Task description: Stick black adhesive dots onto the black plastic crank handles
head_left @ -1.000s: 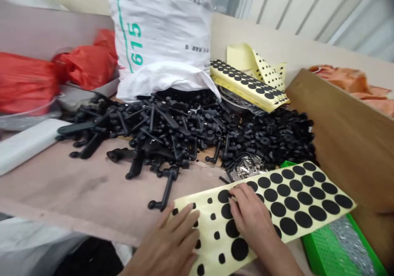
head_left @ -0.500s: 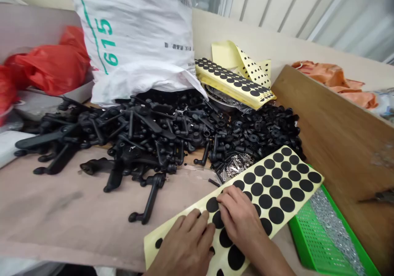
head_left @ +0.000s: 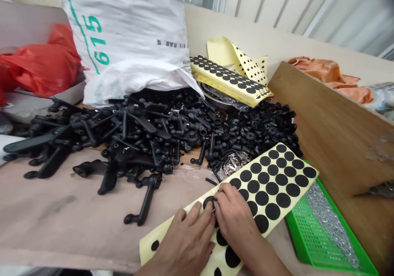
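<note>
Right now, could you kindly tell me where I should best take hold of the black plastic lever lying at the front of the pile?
Grip the black plastic lever around its straight arm, about midway, coming from the near side over the brown paper. The slim arm lies out on the paper, clear of the heap of black parts, while its far end meets that heap.
</note>
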Demonstrator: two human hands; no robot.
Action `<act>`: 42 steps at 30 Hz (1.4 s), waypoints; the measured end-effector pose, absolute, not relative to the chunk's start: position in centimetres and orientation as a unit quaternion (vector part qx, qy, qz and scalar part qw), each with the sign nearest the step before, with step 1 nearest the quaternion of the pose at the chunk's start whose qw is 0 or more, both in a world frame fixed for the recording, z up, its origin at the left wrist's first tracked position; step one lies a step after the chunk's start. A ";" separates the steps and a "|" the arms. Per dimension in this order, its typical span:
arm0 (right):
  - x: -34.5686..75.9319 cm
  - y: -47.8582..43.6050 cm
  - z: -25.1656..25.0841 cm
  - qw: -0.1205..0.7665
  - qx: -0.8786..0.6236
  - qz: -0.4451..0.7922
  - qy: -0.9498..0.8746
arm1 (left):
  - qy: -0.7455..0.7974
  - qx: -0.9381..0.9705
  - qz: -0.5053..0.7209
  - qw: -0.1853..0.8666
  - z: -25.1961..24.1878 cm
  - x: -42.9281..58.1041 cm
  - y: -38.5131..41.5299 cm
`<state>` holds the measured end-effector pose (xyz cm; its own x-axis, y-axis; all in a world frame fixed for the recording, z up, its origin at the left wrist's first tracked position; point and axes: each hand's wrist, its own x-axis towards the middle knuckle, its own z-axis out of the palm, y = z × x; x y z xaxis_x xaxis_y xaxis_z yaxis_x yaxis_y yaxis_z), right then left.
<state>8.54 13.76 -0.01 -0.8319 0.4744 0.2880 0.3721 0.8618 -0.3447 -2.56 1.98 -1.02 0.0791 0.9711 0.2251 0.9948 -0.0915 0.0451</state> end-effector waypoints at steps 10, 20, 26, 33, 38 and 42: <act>8.9 14.1 0.8 0.183 -0.215 0.221 -0.933 | -0.657 -0.743 -0.103 0.079 -1.4 -2.6 1.7; 7.9 14.0 0.6 0.143 -0.236 0.114 -0.954 | -0.649 -0.746 -0.108 0.099 -1.6 -2.5 1.5; 8.1 14.0 0.5 0.159 -0.222 0.117 -0.955 | -0.649 -0.749 -0.107 0.085 -2.1 -2.4 1.6; 8.2 13.9 0.9 0.183 -0.235 0.228 -0.927 | -0.645 -0.752 -0.104 0.085 -1.9 -2.5 1.6; 8.4 14.0 1.3 0.175 -0.239 0.283 -0.912 | -0.645 -0.751 -0.121 0.070 -1.6 -2.6 1.3; 8.4 13.9 1.1 0.174 -0.226 0.269 -0.920 | -0.649 -0.749 -0.119 0.058 -1.4 -2.7 1.3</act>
<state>8.45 13.95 1.12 -0.8372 0.5096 0.1985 0.3223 0.7530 -0.5737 -2.72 1.27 -1.38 0.1294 0.9585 0.2539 0.9863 -0.1509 0.0671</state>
